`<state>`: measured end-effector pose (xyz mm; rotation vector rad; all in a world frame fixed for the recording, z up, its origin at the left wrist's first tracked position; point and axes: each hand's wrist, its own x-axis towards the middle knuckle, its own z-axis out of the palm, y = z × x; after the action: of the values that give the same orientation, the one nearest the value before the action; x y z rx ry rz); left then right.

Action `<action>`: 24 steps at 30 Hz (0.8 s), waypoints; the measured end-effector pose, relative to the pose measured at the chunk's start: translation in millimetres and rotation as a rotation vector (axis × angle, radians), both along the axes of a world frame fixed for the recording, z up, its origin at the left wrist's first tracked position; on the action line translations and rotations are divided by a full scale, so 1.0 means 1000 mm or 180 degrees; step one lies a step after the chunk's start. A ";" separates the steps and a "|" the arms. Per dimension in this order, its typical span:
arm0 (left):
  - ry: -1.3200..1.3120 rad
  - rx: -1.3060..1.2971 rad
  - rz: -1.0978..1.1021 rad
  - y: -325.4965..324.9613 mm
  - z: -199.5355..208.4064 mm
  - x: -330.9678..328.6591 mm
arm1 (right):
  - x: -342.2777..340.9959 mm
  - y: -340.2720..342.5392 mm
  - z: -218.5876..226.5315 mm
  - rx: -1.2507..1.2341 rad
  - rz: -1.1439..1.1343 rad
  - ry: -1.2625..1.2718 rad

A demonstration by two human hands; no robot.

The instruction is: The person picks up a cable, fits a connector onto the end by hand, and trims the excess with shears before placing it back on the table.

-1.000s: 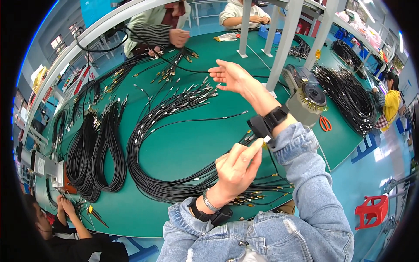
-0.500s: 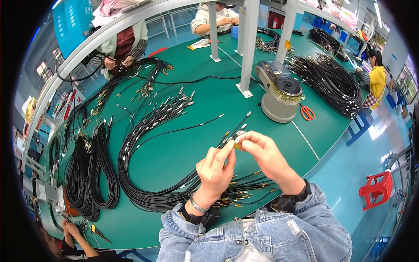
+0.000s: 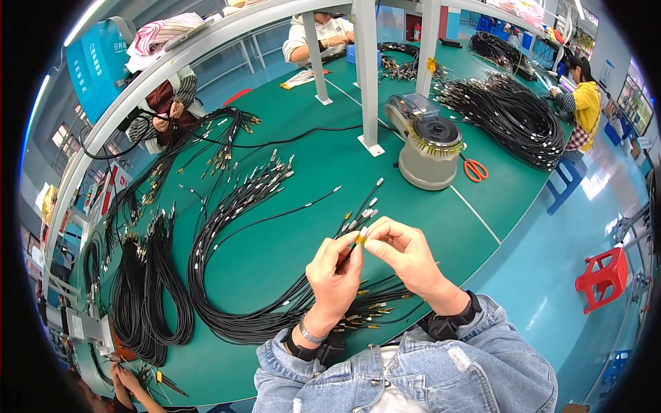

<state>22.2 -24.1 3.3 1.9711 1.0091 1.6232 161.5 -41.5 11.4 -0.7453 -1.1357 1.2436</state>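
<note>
My left hand [image 3: 332, 277] is closed in a pinch on a black cable close to its end. Against its fingertips, my right hand [image 3: 406, 256] pinches a small yellow piece of tape [image 3: 360, 239] at that cable end. The fingers partly hide how the tape sits on the cable. Beneath and left of both hands curves a large bundle of black cables [image 3: 206, 292], with white-tagged ends at the far side and gold-coloured tips near my body. Several white-tagged ends [image 3: 368, 212] stick out just beyond my fingertips.
Ahead to the right stands a round grey tape dispenser [image 3: 427, 168] with yellow strips around its disc, beside orange-handled scissors [image 3: 475, 170]. Grey posts [image 3: 370, 82] rise from the green table [image 3: 289, 241]. Looped cables [image 3: 131, 296] lie left, more [image 3: 509, 117] far right. Co-workers sit around the table.
My view has shifted slightly. Both hands stay together at the cable end, and my right fingers have closed in on the yellow tape beside my left fingertips.
</note>
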 end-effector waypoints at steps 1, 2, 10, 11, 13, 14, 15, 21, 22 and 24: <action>0.0000 -0.0003 -0.0001 0.000 -0.001 0.000 | 0.000 0.000 -0.001 0.0094 -0.0086 -0.0075; -0.0196 -0.0275 -0.0171 0.000 -0.002 -0.001 | -0.001 0.001 -0.002 0.0189 -0.0170 -0.0150; -0.1431 -0.2067 -0.1369 -0.001 0.007 -0.008 | -0.001 -0.001 -0.002 0.0523 -0.0484 -0.0575; -0.1547 -0.2259 -0.1526 0.000 0.008 -0.009 | 0.000 -0.001 -0.002 0.0524 -0.0471 -0.0586; -0.1667 -0.2452 -0.1684 0.001 0.009 -0.010 | 0.000 -0.001 -0.003 0.0521 -0.0473 -0.0600; -0.1719 -0.2532 -0.1755 0.002 0.010 -0.011 | 0.001 -0.001 -0.004 0.0519 -0.0475 -0.0612; -0.1772 -0.2613 -0.1827 0.002 0.011 -0.011 | 0.001 -0.001 -0.004 0.0518 -0.0478 -0.0624; -0.1641 -0.2088 -0.1461 0.002 0.006 -0.007 | 0.005 -0.001 -0.004 0.0631 -0.0523 -0.0885; -0.1329 -0.1823 -0.1234 0.001 0.004 -0.006 | 0.005 -0.001 -0.003 0.0617 -0.0538 -0.0880; -0.0711 -0.1288 -0.0776 0.000 0.002 -0.005 | 0.005 -0.001 -0.003 0.0601 -0.0552 -0.0876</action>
<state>17.5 -24.2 5.7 1.5399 0.8878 1.3455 166.3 -42.7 7.9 -0.8691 -1.3604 0.8930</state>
